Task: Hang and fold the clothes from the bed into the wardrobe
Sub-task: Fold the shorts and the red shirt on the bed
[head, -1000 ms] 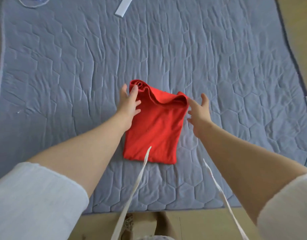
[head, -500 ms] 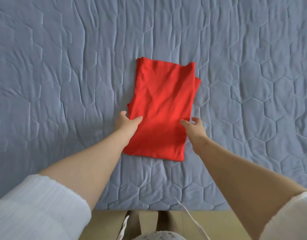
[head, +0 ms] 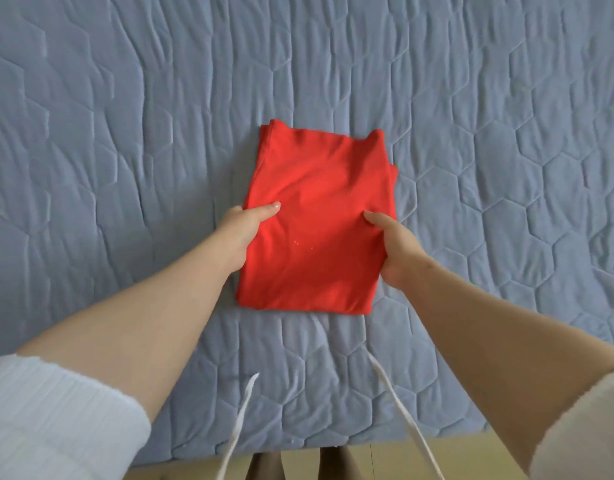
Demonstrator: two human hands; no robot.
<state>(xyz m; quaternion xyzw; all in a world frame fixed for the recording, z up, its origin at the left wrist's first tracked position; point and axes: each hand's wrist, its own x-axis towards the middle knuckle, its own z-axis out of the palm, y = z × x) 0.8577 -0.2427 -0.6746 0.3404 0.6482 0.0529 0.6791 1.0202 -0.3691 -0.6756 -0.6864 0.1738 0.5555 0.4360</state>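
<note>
A red garment (head: 319,216), folded into a flat rectangle, lies on the blue-grey quilted bed cover (head: 125,133) near the bed's front edge. My left hand (head: 245,230) grips its left edge, thumb on top and fingers tucked underneath. On the opposite side my right hand (head: 392,244) holds the right edge the same way, thumb pressing the fabric. The fingers of both hands are hidden under the cloth.
The bed's front edge (head: 333,448) runs along the bottom, with wooden floor and my feet (head: 298,465) below it. Two white drawstrings (head: 402,420) dangle from my clothing over the near part of the bed.
The rumpled far end of the red garment was laid flat. Both hands then moved from beside the cloth onto its side edges and took hold of it.
</note>
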